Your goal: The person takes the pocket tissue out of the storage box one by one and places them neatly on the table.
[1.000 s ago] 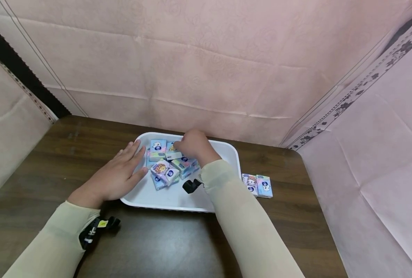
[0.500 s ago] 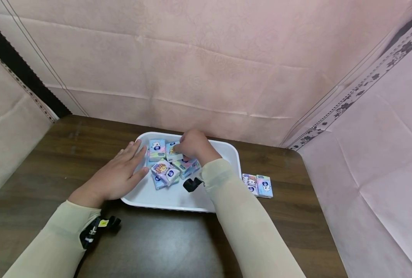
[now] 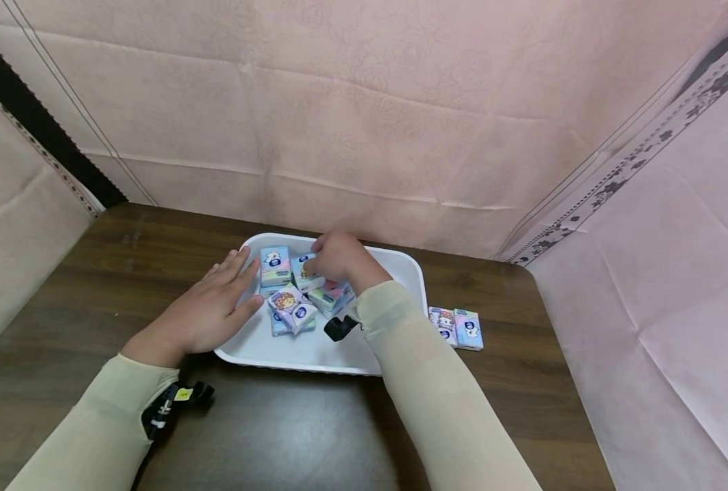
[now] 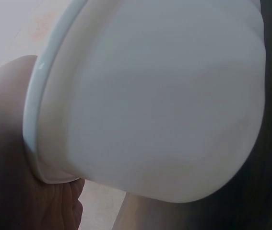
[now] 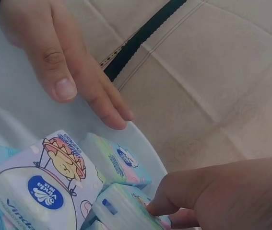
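Note:
In the head view, a white tray (image 3: 327, 358) stands on the brown table with several small tissue packs in its left half. My left hand (image 3: 207, 314) rests on the tray's left rim, fingers straight, thumb extended over the inside. My right hand (image 3: 346, 262) reaches in from the right and pinches a blue-white tissue pack (image 3: 304, 276) near the far side. The right wrist view shows the thumb on that pack's printed face and a finger behind it. Beside it lie a blue-pink pack (image 3: 275, 266) and a purple-white pack (image 5: 44, 182), stacked askew on others.
Two more tissue packs (image 3: 469, 329) lie side by side on the table (image 3: 511, 395), right of the tray. A pink cloth wall (image 3: 364, 136) rises close behind the tray. Patterned cloth (image 3: 664, 286) hangs on the right side.
The pinched pack has tilted and shifted slightly towards the near side, with the right hand moving a little. Neighbouring packs have slid slightly. The left hand stays in place.

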`<state>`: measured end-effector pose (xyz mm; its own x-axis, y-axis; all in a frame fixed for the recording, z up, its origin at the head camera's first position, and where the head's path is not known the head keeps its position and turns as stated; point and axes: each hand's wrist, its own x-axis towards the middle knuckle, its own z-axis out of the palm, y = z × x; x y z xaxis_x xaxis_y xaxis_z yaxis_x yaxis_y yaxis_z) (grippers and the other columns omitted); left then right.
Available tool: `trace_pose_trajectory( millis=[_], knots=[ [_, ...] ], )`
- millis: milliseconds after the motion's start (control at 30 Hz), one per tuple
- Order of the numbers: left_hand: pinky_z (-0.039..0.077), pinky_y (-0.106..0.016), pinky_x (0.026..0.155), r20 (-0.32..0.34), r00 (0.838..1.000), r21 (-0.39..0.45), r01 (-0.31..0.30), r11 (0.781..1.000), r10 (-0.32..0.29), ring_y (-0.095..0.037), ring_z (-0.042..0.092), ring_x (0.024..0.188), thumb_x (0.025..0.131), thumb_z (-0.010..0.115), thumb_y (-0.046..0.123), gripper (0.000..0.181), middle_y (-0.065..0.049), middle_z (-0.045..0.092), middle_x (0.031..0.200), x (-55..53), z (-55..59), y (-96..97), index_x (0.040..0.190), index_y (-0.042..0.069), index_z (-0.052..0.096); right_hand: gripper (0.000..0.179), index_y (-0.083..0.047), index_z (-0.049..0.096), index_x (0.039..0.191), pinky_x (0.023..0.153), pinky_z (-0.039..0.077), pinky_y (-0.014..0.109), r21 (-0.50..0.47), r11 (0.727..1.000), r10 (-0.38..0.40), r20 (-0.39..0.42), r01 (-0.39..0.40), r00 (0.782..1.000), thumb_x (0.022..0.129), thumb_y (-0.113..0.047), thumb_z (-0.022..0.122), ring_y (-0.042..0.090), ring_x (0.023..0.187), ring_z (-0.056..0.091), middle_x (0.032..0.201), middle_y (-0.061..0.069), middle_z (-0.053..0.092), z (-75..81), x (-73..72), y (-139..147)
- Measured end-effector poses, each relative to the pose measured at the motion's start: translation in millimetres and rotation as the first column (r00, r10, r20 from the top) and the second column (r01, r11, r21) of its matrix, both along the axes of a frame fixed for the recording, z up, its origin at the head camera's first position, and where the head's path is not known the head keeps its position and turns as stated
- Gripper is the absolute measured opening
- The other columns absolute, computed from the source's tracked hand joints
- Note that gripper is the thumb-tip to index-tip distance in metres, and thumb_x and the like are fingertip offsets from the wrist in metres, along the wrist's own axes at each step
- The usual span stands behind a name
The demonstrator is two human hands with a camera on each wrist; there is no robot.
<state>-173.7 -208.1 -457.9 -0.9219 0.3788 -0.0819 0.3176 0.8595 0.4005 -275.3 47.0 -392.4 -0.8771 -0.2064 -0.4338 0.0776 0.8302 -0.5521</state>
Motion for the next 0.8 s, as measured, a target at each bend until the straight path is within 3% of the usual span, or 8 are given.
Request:
trace_pose_trajectory(
  millis=[567, 800],
  knots=[
    [0.013, -0.069, 0.140, -0.006, 1.000, -0.007, -0.009, 1.000, 0.009, -0.042, -0.002, 0.178, 0.119, 0.038, 0.059, 0.082, -0.010, -0.007, 0.191, -0.1, -1.2, 0.1, 0.182, 0.012, 0.010, 0.036, -0.024, 0.071, 0.132, 0.079, 0.069, 0.036, -0.123, 0.992, -0.002, 0.013, 0.004, 1.000, 0.100, -0.027, 0.088, 0.025, 0.084, 0.081, 0.126, 0.001, 0.071, -0.6, 3.9, 8],
    [0.012, -0.069, 0.141, 0.002, 1.000, -0.003, -0.012, 1.000, 0.012, -0.040, -0.005, 0.178, 0.119, 0.037, 0.060, 0.083, -0.008, -0.009, 0.191, -0.7, -2.5, 0.1, 0.182, 0.015, 0.008, 0.035, -0.023, 0.070, 0.130, 0.079, 0.071, 0.039, -0.197, 0.980, 0.027, -0.019, -0.030, 0.999, 0.100, -0.019, 0.086, 0.028, 0.087, 0.078, 0.123, 0.007, 0.069, -1.6, 6.3, 14]
  ],
)
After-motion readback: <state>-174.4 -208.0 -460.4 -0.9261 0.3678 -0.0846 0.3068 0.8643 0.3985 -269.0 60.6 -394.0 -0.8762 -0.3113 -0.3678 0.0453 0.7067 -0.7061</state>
